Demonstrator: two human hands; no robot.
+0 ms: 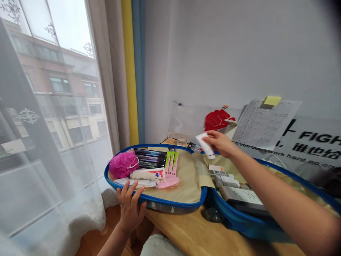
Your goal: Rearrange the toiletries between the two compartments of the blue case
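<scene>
right arm (279, 193) spans suitcase (183, 205) of toiletries (145, 175), grip (220, 143) clamping white tube (204, 145), left grip (131, 203) spread.

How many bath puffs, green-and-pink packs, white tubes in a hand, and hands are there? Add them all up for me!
Bath puff: 1
Green-and-pink packs: 3
White tube, held: 1
Left hand and right hand: 2
Total: 7

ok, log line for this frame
left hand: on near rim of blue suitcase | right hand: holding white tube near suitcase's far rim | suitcase: open on table | left half: magenta pouf inside
</scene>
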